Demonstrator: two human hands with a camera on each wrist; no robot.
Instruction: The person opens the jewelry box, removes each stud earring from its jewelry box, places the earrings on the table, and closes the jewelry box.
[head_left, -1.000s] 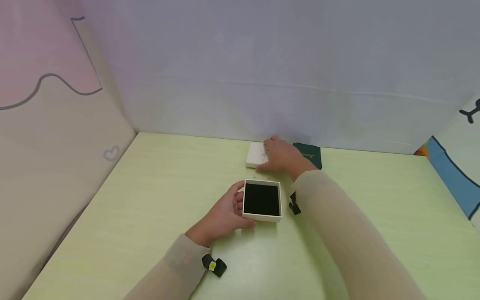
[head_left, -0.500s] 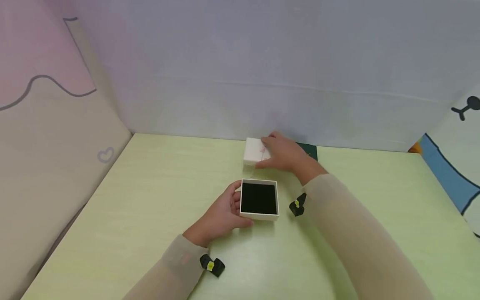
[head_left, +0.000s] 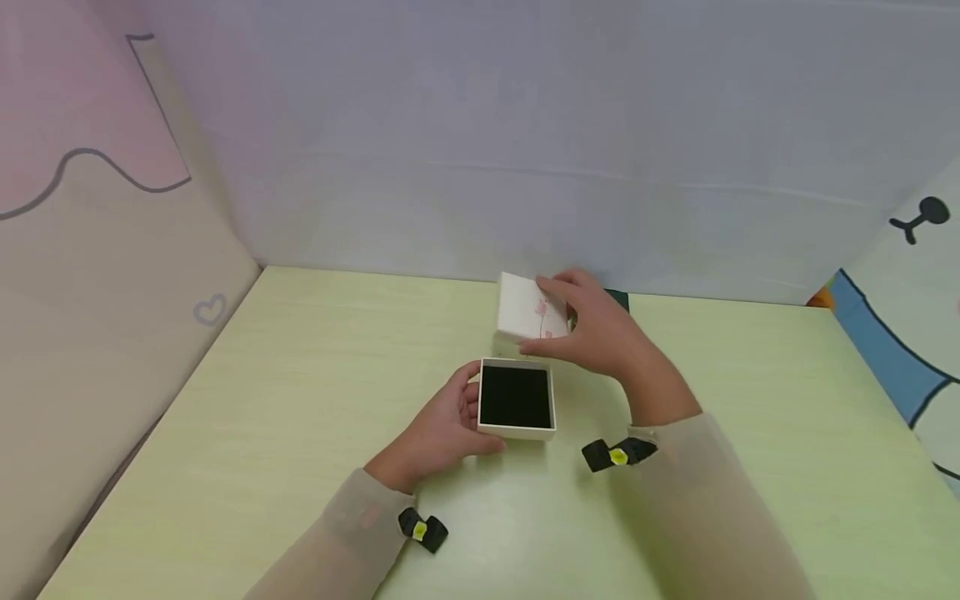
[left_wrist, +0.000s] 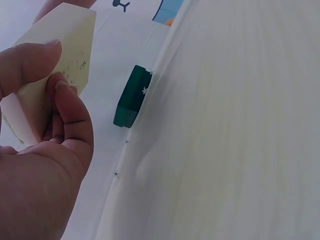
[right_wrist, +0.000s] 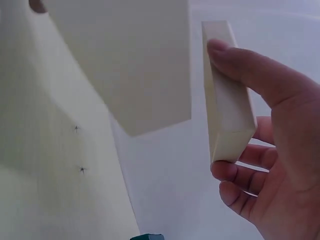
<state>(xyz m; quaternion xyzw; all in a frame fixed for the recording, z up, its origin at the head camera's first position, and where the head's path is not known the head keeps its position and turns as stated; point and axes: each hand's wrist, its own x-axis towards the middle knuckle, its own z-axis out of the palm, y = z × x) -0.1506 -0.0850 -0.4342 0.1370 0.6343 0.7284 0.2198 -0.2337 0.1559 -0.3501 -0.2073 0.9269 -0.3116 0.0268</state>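
My left hand (head_left: pixel 438 429) grips the left side of a small white open box base (head_left: pixel 517 434) with a black lining inside, and holds it just over the table. In the left wrist view my thumb and fingers clasp the same white box (left_wrist: pixel 75 32). Above and behind it, my right hand (head_left: pixel 600 333) pinches a white box lid (head_left: pixel 519 307) with pink print on top. In the right wrist view the lid (right_wrist: pixel 232 102) sits between thumb and fingers, apart from the base (right_wrist: pixel 135 60).
A dark green box (head_left: pixel 619 300) with lettering stands by the back wall, mostly covered by my right hand. Tiny star-shaped things (right_wrist: pixel 77 128) lie on the pale table (head_left: pixel 360 333); their kind is unclear. The grey-white wall (head_left: pixel 420 217) closes off the back.
My right hand has raised the lid from the table's back and brought it nearer the box base, tilting it. The left hand and base have hardly moved.
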